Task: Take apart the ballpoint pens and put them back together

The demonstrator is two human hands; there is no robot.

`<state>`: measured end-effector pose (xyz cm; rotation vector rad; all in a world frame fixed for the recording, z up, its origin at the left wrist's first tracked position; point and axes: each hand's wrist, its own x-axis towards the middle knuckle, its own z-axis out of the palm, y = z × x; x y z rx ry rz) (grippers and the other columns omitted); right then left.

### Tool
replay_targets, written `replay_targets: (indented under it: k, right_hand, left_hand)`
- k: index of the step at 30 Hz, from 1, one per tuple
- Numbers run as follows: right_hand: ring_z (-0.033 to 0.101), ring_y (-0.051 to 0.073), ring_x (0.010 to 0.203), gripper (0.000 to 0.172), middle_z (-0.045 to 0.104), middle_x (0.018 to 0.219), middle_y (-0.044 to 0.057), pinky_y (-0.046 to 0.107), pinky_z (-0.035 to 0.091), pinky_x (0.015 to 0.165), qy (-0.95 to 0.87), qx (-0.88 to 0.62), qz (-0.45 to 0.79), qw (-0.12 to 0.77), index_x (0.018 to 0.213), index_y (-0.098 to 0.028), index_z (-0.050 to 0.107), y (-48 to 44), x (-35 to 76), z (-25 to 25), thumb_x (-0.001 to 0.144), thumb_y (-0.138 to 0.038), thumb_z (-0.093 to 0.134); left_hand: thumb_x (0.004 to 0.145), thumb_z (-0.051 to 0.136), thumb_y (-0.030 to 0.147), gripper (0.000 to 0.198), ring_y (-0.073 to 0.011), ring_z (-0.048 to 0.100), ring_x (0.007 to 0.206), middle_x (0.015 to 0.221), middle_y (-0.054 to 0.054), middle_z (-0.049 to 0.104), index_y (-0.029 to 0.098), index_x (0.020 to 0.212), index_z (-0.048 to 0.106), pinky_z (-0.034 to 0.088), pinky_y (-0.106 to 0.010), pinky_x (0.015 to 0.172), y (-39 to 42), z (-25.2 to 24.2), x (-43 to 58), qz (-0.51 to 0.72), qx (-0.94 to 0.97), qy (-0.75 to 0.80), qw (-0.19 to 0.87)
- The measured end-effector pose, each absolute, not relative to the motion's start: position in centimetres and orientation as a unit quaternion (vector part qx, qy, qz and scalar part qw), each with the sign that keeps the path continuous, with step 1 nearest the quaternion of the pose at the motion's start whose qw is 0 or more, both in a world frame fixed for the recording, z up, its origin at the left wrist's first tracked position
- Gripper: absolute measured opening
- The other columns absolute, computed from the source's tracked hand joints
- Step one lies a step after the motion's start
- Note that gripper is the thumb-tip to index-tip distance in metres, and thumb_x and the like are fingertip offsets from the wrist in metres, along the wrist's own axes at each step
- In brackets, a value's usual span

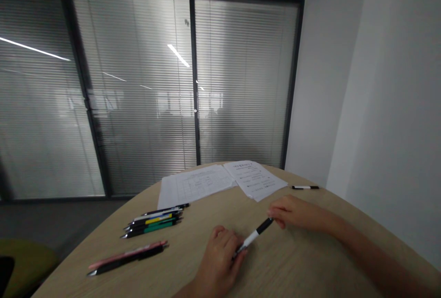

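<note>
Both of my hands hold one black and white pen [255,233] just above the round wooden table [193,266]. My left hand [222,256] pinches the pen's lower white end with closed fingers. My right hand [296,213] grips the pen's upper black end with curled fingers. The pen slants from lower left to upper right between them.
A row of several pens [156,220] lies left of my hands, and two more pens [127,257], one pink and one black, lie nearer the table's edge. Printed sheets [220,180] rest at the far side. Another black and white pen [305,187] lies by the right rim.
</note>
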<state>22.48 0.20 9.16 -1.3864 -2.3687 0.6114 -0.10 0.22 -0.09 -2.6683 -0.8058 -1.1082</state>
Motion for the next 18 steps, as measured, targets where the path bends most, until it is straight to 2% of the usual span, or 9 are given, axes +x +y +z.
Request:
replay_targets:
  k: [2, 4, 8, 13, 18]
  right_hand:
    - [0.052, 0.013, 0.064, 0.017, 0.058, 0.069, 0.001, 0.023, 0.039, 0.059, -0.835, -0.473, 0.216, 0.183, 0.082, -0.016, 0.058, 0.16, 22.78, 9.47, 0.076, -0.028, 0.048]
    - [0.052, 0.014, 0.067, 0.022, 0.058, 0.075, 0.002, 0.022, 0.04, 0.059, -0.831, -0.472, 0.228, 0.185, 0.091, -0.016, 0.056, 0.15, 23.02, 9.67, 0.07, -0.021, 0.054]
    - [0.051, 0.012, 0.066, 0.012, 0.057, 0.071, 0.0, 0.022, 0.038, 0.059, -0.84, -0.473, 0.211, 0.163, 0.079, -0.017, 0.057, 0.18, 23.1, 9.63, 0.069, -0.015, 0.052]
    - [0.049, 0.011, 0.059, 0.008, 0.056, 0.062, -0.001, 0.02, 0.035, 0.053, -0.834, -0.493, 0.205, 0.142, 0.073, -0.016, 0.056, 0.12, 22.7, 9.37, 0.072, -0.016, 0.049]
    - [0.045, 0.01, 0.05, 0.017, 0.052, 0.052, -0.002, 0.02, 0.031, 0.048, -0.847, -0.496, 0.165, 0.093, 0.061, -0.015, 0.055, 0.12, 22.66, 9.04, 0.074, -0.017, 0.045]
  left_hand:
    - [0.08, 0.041, 0.015, 0.008, -0.0158, 0.051, 0.061, 0.065, -0.001, 0.055, 0.018, 0.076, 0.048, 0.04, -0.032, 0.064, 0.31, -0.25, -0.12, -0.368, -0.887, -0.27, 0.072]
    - [0.08, 0.042, 0.014, 0.007, -0.0158, 0.051, 0.061, 0.065, -0.001, 0.055, 0.017, 0.077, 0.048, 0.039, -0.033, 0.065, 0.35, -0.37, -0.14, -0.368, -0.886, -0.274, 0.071]
    - [0.079, 0.043, 0.013, 0.007, -0.0153, 0.052, 0.061, 0.065, -0.001, 0.055, 0.018, 0.077, 0.047, 0.039, -0.033, 0.067, 0.24, -0.32, -0.14, -0.369, -0.885, -0.274, 0.068]
    - [0.078, 0.043, 0.012, 0.009, -0.0149, 0.052, 0.06, 0.064, 0.0, 0.055, 0.018, 0.076, 0.049, 0.039, -0.033, 0.068, 0.09, -0.18, -0.12, -0.37, -0.886, -0.271, 0.069]
    - [0.078, 0.044, 0.011, 0.011, -0.0156, 0.053, 0.063, 0.066, -0.001, 0.056, 0.018, 0.082, 0.051, 0.039, -0.034, 0.068, 0.24, -0.14, -0.22, -0.369, -0.887, -0.264, 0.079]
